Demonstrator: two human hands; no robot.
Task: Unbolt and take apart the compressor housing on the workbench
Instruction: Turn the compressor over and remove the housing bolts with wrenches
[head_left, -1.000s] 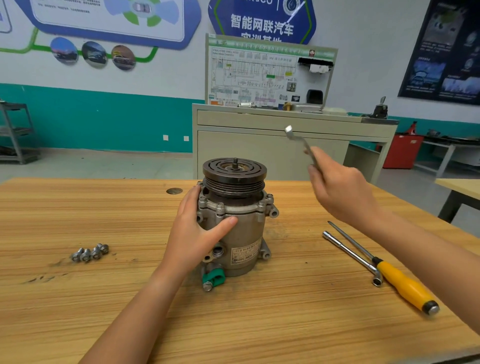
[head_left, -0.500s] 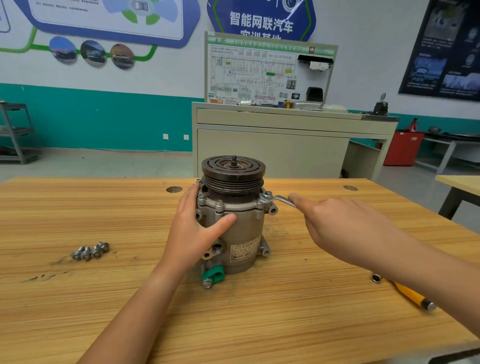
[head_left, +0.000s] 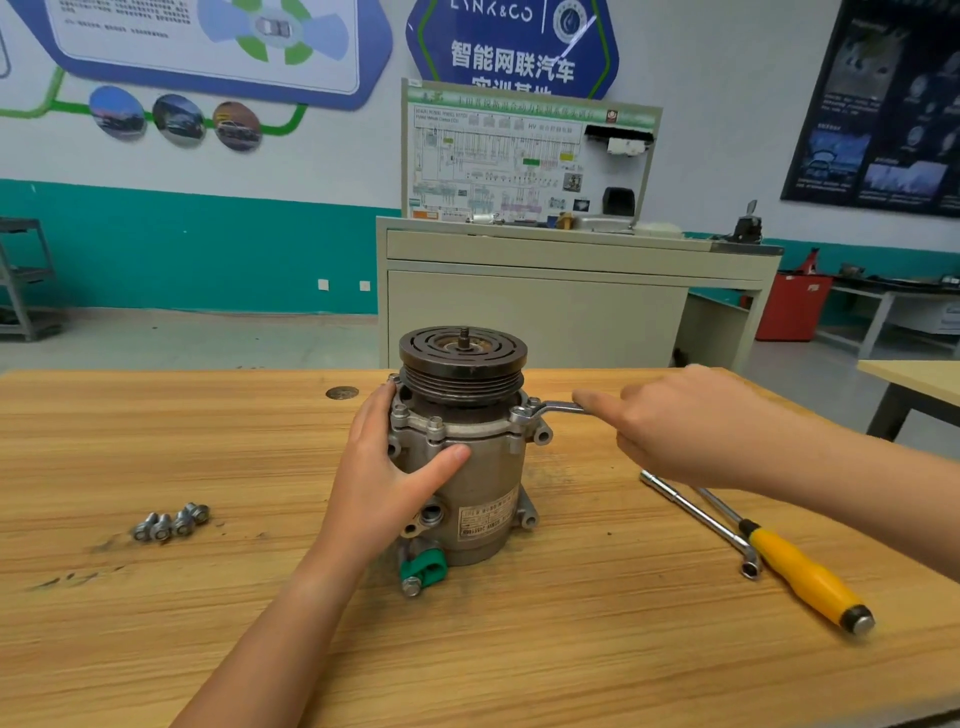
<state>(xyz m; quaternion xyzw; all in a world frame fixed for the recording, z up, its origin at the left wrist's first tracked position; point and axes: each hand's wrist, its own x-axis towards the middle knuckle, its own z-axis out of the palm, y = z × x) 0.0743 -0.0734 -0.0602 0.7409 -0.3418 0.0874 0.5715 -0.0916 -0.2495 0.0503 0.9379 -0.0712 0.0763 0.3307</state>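
The grey compressor (head_left: 485, 478) stands upright mid-bench, its black grooved pulley (head_left: 462, 358) on top and a green clip (head_left: 423, 569) at its foot. My left hand (head_left: 387, 483) grips the housing's left side, thumb across the front. My right hand (head_left: 691, 423) holds the handle of a silver ring wrench (head_left: 545, 410) whose ring end sits over a bolt on the right of the top flange. Other flange bolts (head_left: 435, 428) stand at the front.
Several loose bolts (head_left: 171, 522) lie on the wooden workbench (head_left: 156, 623) to the left. An L-shaped socket wrench (head_left: 701, 519) and a yellow-handled screwdriver (head_left: 800, 577) lie to the right. A cabinet with a wiring board (head_left: 524, 166) stands behind the bench.
My right hand brought the wrench down from the air onto the right flange bolt, then swung its handle away from me. The left hand kept its grip on the housing.
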